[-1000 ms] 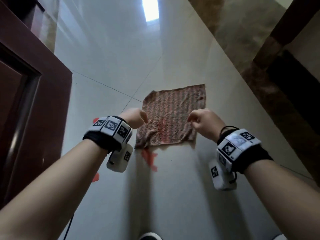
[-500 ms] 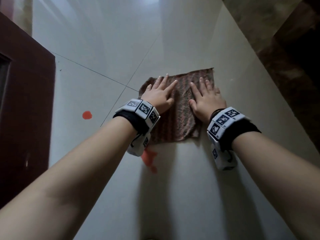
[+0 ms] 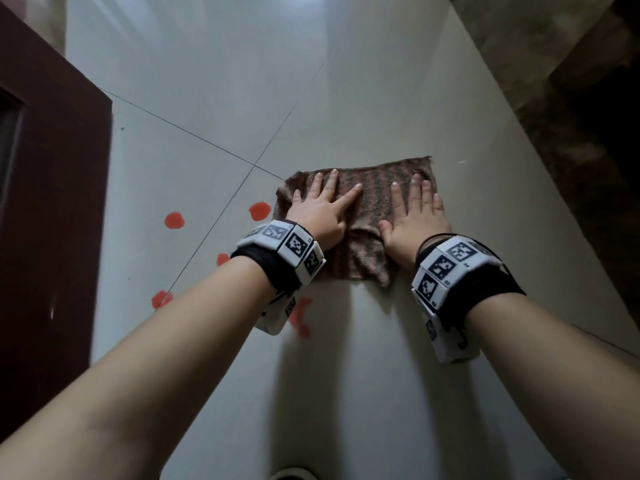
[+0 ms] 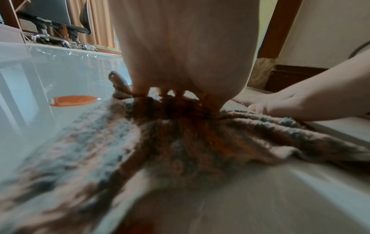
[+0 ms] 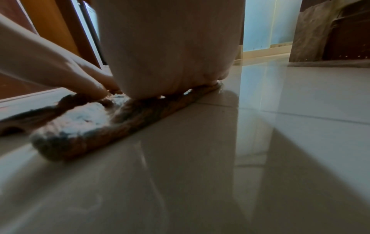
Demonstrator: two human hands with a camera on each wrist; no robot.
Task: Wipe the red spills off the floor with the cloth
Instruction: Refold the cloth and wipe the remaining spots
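I've got both hands, left (image 3: 320, 216) and right (image 3: 414, 216), fingers flat on the cloth (image 3: 372, 202), mid-wipe; next, drag it left over the spills (image 3: 259, 210).

Glossy tile floor (image 3: 346, 393) w/ cloth (image 3: 370, 216) flat on it, red spills (image 3: 174, 220) alongside.

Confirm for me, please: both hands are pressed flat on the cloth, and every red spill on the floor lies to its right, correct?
Not quite. Both the left hand and right hand do press flat on the cloth, but the head view shows the red spills on the floor to the cloth's left, none to its right.
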